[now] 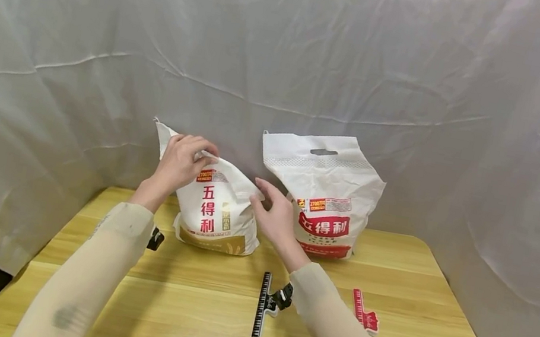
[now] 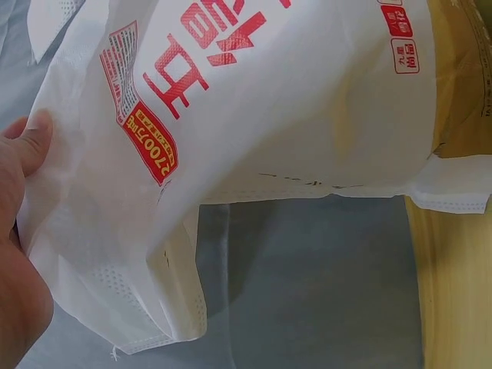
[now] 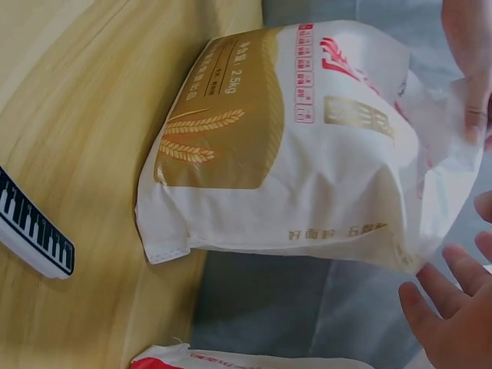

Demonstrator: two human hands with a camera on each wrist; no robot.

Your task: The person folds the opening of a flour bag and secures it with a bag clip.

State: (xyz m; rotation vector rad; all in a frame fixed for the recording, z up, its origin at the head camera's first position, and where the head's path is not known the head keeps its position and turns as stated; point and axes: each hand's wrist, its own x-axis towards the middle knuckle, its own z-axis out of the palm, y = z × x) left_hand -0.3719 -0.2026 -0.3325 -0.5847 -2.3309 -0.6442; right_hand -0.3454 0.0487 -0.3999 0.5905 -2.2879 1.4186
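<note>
Now my left hand [image 1: 183, 162] pinches the gold-bottomed bag's [image 1: 231, 201] top while my right hand [image 1: 277, 215], fingers [image 3: 417, 310] spread, meets its upper corner.

The red-lettered white bag [image 1: 221, 203], gold near its base, stands on the table [image 1: 201, 313], top bent.

"五得利" on both bags [image 1: 219, 208] [image 1: 327, 189]

The head view looks forward and down across the surface [image 1: 201, 313] from farthest back; both wrist views, turned sideways, face the white-and-gold bag [image 1: 220, 205] close up, shared by all three.
</note>
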